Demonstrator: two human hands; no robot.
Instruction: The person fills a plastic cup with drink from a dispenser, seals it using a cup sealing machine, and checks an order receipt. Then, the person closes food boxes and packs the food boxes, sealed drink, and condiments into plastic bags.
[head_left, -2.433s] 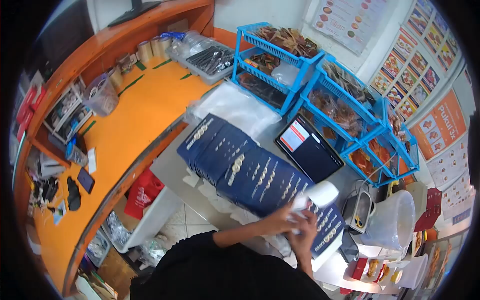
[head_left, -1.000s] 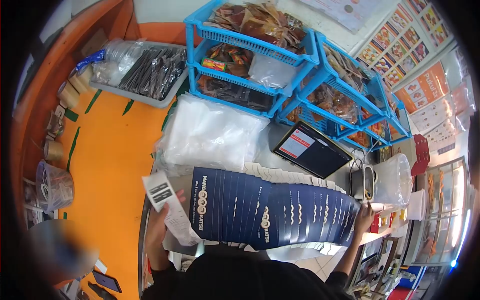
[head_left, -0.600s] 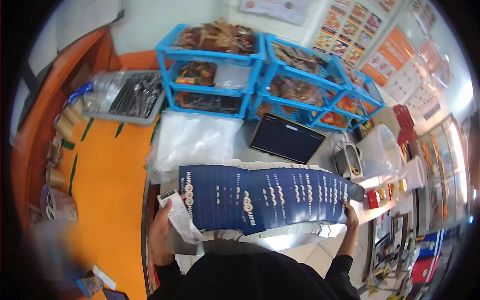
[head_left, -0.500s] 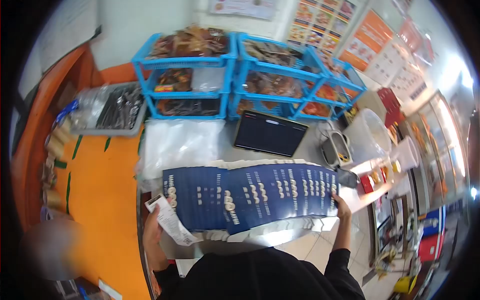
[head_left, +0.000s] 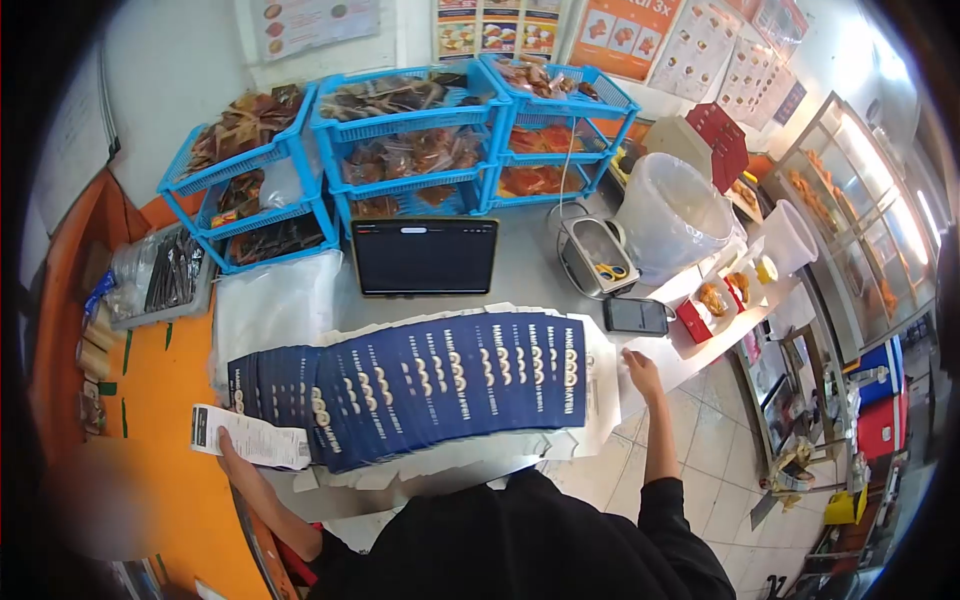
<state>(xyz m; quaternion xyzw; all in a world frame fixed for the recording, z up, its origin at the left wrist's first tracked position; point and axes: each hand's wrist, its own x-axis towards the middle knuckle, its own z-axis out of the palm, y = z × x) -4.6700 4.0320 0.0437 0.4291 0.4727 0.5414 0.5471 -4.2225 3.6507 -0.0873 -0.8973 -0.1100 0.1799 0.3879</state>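
A long fanned row of flat blue printed cartons (head_left: 450,385) with white flaps lies across the metal counter before me. At its left end, my left hand (head_left: 236,463) is closed on a printed paper receipt (head_left: 262,440), which overlaps the nearest cartons. My right hand (head_left: 645,376) is just beyond the row's right end, beside the white flap (head_left: 601,395) of the last carton. Its fingers look partly extended, with nothing visible in them; whether the fingertips touch the flap is hard to tell.
Behind the cartons stand a tablet (head_left: 425,257), blue stacked baskets (head_left: 415,125) of packets and a metal holder (head_left: 597,258) with scissors. A phone (head_left: 636,315), red food boxes (head_left: 706,311) and a clear bucket (head_left: 672,217) are at right. Plastic bags (head_left: 277,305) lie left.
The view has swung to the right. My right hand has come off the row's right end, where a white flap now shows. The receipt stays in my left hand, now lying more level.
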